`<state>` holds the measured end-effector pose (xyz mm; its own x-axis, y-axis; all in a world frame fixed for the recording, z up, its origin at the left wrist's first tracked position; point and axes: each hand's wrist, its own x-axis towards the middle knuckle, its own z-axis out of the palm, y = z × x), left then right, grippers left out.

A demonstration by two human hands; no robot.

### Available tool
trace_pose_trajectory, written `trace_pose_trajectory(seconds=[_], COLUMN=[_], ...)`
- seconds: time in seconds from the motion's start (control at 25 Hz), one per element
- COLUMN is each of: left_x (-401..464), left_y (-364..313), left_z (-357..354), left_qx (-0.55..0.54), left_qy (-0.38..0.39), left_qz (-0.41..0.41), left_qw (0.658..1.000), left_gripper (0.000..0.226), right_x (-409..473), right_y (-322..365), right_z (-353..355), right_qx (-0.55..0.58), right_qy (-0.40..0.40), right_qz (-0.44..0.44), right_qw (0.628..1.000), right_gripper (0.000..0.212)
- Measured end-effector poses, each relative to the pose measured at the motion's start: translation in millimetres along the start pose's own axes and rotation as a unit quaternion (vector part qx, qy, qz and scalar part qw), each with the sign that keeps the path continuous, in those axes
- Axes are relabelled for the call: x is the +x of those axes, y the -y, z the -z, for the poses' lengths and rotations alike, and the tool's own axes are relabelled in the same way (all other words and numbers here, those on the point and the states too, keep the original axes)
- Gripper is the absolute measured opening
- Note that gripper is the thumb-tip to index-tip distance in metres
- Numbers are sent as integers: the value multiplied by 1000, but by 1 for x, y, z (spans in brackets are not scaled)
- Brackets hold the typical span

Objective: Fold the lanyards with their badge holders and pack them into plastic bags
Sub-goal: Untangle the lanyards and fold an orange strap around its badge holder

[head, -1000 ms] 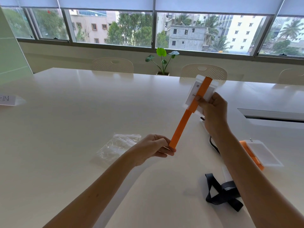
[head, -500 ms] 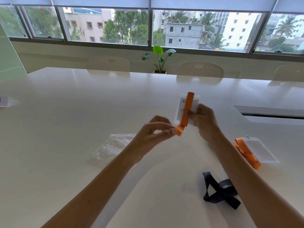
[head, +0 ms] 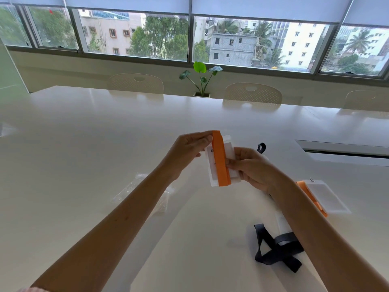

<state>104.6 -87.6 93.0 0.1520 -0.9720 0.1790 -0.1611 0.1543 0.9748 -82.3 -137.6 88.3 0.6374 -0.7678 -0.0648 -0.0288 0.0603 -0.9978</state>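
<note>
An orange lanyard (head: 220, 159) lies folded in layers over the face of a clear badge holder (head: 230, 152), held above the white table (head: 84, 144). My right hand (head: 252, 168) grips the holder's right side, thumb pressing the strap against it. My left hand (head: 189, 149) pinches the fold of the strap at the holder's top edge. A pile of clear plastic bags (head: 134, 190) lies on the table under my left forearm.
A second badge holder with an orange lanyard (head: 322, 196) lies at the right. A black lanyard (head: 277, 247) sprawls near my right forearm, and another black loop (head: 261, 147) shows behind my right hand. A recessed slot (head: 345, 149) is farther right; chairs and a plant stand beyond.
My left hand has carried the free end of the orange strap up from below and laid it over the holder. Both hands have come closer together and lower.
</note>
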Motion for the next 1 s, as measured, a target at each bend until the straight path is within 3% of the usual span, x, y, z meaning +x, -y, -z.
trace_pose_trajectory(seconds=[0.12, 0.28, 0.56, 0.72, 0.84, 1.0], left_x=[-1, -1, -5, -10, -22, -50], left_y=[6, 9, 18, 32, 46, 74], left_z=[-6, -12, -16, -16, -21, -28], left_qx=[-41, 0, 25, 71, 145, 344], left_qy=[-15, -97, -128, -134, -144, -76], left_qz=[-14, -36, -23, 29, 40, -67], left_qw=[999, 995, 991, 988, 978, 934], left_gripper=[29, 35, 13, 29, 31, 27], right_x=[-3, -6, -5, -2, 3, 14], right_y=[0, -1, -14, -25, -36, -49], right_z=[-2, -10, -25, -30, -35, -34], right_qx=[26, 49, -45, -76, -90, -117], right_qy=[11, 12, -95, -119, -151, -177], right_qz=[-26, -35, -15, -36, -54, -79], right_qw=[999, 998, 994, 989, 983, 974], right_gripper=[26, 26, 31, 21, 19, 18])
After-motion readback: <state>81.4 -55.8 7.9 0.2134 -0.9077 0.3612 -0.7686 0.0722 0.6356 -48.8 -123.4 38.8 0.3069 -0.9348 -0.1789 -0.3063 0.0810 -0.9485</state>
